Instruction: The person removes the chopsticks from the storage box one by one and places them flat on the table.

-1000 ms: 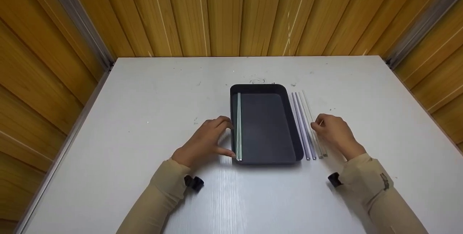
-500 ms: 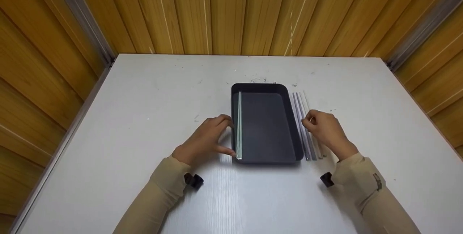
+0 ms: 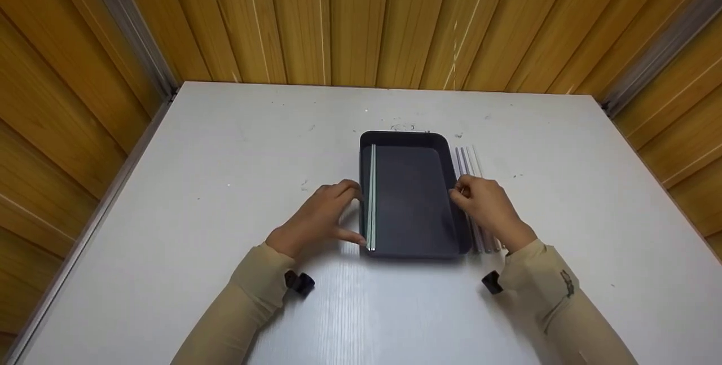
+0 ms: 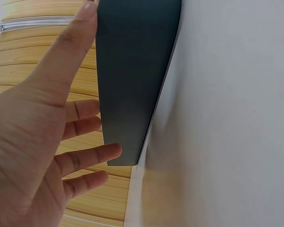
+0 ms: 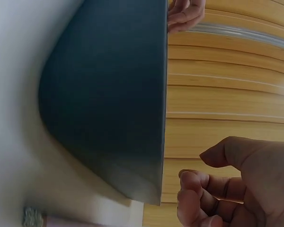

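Observation:
A dark rectangular tray (image 3: 414, 201) lies on the white table, with a pale green pair of chopsticks (image 3: 372, 196) along the left side inside it. My left hand (image 3: 318, 218) is at the tray's left rim, thumb near the front corner and fingers spread farther back, as the left wrist view also shows. Over the right rim is my right hand (image 3: 488, 201). Its fingers are loosely bent with a gap to the thumb, and nothing shows between them in the right wrist view. Purple chopsticks (image 3: 460, 159) and whitish chopsticks (image 3: 475, 156) lie right of the tray, partly hidden by that hand.
The white tabletop (image 3: 254, 133) extends around the tray on all sides. Wood-look panels (image 3: 355, 21) stand behind the table and at both sides. A dark wrist camera (image 3: 492, 282) sits at the right sleeve, another wrist camera (image 3: 305, 284) at the left.
My right hand has moved left, from over the whitish chopsticks across the purple ones to the tray's right rim. The left hand and the green chopsticks have stayed in place.

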The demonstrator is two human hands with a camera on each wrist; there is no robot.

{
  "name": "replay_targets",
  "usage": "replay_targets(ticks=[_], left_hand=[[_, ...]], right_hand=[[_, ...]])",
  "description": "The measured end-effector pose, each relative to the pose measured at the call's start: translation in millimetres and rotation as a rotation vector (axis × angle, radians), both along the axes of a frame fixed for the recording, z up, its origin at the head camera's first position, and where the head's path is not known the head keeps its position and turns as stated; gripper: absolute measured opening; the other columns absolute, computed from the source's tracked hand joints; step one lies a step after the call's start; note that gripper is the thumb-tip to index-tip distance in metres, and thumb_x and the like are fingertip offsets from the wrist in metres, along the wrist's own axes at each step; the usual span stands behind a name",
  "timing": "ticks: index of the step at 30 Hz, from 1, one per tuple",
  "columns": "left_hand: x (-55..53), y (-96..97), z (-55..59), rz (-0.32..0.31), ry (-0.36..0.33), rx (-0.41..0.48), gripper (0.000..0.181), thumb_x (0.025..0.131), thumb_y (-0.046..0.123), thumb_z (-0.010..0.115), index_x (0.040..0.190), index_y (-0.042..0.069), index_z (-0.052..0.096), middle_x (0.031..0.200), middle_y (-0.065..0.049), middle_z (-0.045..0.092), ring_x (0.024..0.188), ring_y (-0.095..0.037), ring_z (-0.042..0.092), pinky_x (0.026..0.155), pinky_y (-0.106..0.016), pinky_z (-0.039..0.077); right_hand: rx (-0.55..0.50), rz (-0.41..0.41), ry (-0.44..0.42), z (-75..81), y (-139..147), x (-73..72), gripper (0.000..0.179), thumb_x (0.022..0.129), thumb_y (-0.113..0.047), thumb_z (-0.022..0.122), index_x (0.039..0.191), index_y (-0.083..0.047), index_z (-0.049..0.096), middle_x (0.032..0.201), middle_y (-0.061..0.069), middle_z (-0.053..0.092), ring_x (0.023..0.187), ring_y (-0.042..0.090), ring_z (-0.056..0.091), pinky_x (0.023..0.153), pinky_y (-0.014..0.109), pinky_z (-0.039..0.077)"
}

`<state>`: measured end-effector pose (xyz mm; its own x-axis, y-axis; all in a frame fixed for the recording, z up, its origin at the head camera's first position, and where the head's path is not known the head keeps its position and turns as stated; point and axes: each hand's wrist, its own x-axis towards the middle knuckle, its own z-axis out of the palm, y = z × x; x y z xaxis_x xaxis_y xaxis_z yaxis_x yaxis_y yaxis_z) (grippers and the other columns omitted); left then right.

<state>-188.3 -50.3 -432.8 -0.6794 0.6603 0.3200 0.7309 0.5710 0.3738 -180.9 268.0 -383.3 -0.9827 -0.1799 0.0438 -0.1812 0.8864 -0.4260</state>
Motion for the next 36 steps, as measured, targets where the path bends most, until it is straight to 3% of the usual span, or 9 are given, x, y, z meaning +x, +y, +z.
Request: replay_targets(ticks=[12, 20, 28, 36], left_hand=[[0.5, 1.3, 2.7, 0.004, 0.009, -0.018, 0.072, 0.064, 0.056, 0.080, 0.113, 0.009, 0.057, 0.124, -0.003, 0.055, 0.108, -0.021, 0.058, 0.102, -0.040, 0.046], [1.3, 1.8, 4.8, 0.018, -0.028, -0.047, 0.071, 0.064, 0.056, 0.080, 0.114, 0.010, 0.057, 0.127, -0.002, 0.054, 0.111, -0.022, 0.057, 0.104, -0.038, 0.045], [-0.4, 0.6, 3.1, -0.002, -0.003, -0.005, 0.073, 0.063, 0.056, 0.079, 0.114, 0.008, 0.057, 0.125, -0.005, 0.056, 0.110, -0.022, 0.058, 0.101, -0.040, 0.047], [2.0, -0.4, 2.4, 0.016, -0.028, -0.022, 0.073, 0.064, 0.056, 0.080, 0.115, 0.009, 0.057, 0.126, -0.005, 0.055, 0.112, -0.022, 0.056, 0.103, -0.041, 0.045]], right_hand=[[0.000, 0.027, -0.003, -1.3, -19, -0.5, 0.016, 0.092, -0.018, 0.058, 0.086, -0.003, 0.063, 0.069, 0.005, 0.060, 0.059, 0.015, 0.047, 0.056, 0.026, 0.037], [0.001, 0.030, -0.028, -4.1, -31, -3.0, 0.017, 0.091, -0.018, 0.056, 0.085, -0.004, 0.062, 0.064, 0.001, 0.051, 0.057, 0.014, 0.043, 0.055, 0.025, 0.033], [0.022, 0.045, -0.032, -7.8, -44, -7.2, 0.017, 0.090, -0.019, 0.058, 0.088, -0.002, 0.064, 0.064, 0.002, 0.053, 0.058, 0.015, 0.043, 0.056, 0.025, 0.033], [0.051, 0.044, -0.072, -13.5, -60, -5.2, 0.020, 0.090, -0.021, 0.059, 0.094, -0.003, 0.067, 0.077, 0.009, 0.066, 0.062, 0.017, 0.051, 0.059, 0.029, 0.043]])
